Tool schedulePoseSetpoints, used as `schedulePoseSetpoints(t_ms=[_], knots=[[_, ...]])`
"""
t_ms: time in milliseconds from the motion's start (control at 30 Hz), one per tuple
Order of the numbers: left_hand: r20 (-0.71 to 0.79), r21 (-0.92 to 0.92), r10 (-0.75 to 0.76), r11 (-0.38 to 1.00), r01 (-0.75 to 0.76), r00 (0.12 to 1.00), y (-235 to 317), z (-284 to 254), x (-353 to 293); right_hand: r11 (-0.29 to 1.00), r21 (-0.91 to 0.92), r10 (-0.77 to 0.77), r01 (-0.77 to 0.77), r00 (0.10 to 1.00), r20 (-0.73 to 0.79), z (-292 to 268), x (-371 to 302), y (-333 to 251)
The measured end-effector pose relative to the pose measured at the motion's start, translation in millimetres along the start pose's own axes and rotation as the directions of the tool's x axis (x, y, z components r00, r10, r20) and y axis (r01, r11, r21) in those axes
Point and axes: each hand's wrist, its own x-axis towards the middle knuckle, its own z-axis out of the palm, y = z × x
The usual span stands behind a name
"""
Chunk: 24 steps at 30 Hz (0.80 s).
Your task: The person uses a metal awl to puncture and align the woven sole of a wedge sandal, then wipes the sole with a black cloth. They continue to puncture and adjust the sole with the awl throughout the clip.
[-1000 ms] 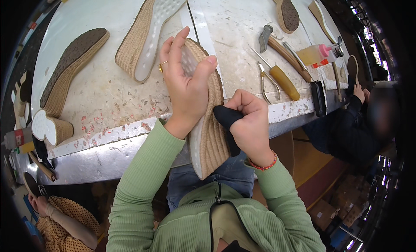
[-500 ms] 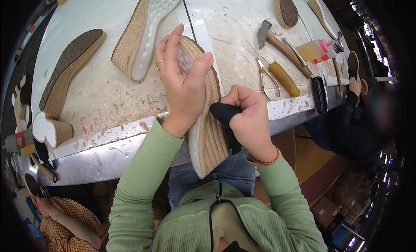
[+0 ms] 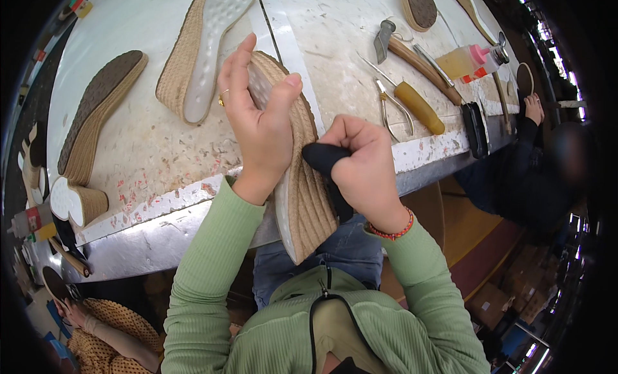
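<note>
Fingers of the left hand point(image 3: 257, 120) wrap the top of a tan rope-wrapped wedge shoe sole point(image 3: 302, 181), which leans on the front edge of the scuffed white workbench point(image 3: 148, 149). The right hand point(image 3: 364, 165) is closed tight on a black tool handle point(image 3: 325, 160) pressed against the sole's side. Yellow-handled pliers point(image 3: 412, 103) lie near.

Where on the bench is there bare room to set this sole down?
The biggest bare patch lies between the dark-topped sole and the white-topped sole, running to the near bench edge. A narrower strip lies between the held sole and the pliers. The right end is crowded: hammer, yellow-handled tool, glue bottle.
</note>
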Motion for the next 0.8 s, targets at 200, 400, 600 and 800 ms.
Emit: schedulePoseSetpoints(t_ms=[200,400,600,800], knots=[[-0.001,-0.008,-0.006,1.0,0.006,1.0,1.4,0.1,-0.2,1.0,-0.004,-0.003,0.003,1.0,0.014,-1.5,0.1,2.4],[0.007,-0.021,-0.002,1.0,0.002,1.0,0.0,-0.8,0.6,0.999,-0.045,-0.005,0.005,1.0,0.014,-1.5,0.4,1.0],[0.01,-0.025,-0.008,1.0,0.009,1.0,1.3,-0.2,0.2,1.0,-0.022,0.005,-0.004,1.0,0.03,-2.8,1.2,3.0],[0.003,-0.038,-0.003,0.999,0.003,1.0,0.3,-0.1,0.7,0.998,0.025,0.052,-0.053,0.997,0.06,-5.3,1.3,2.9]])
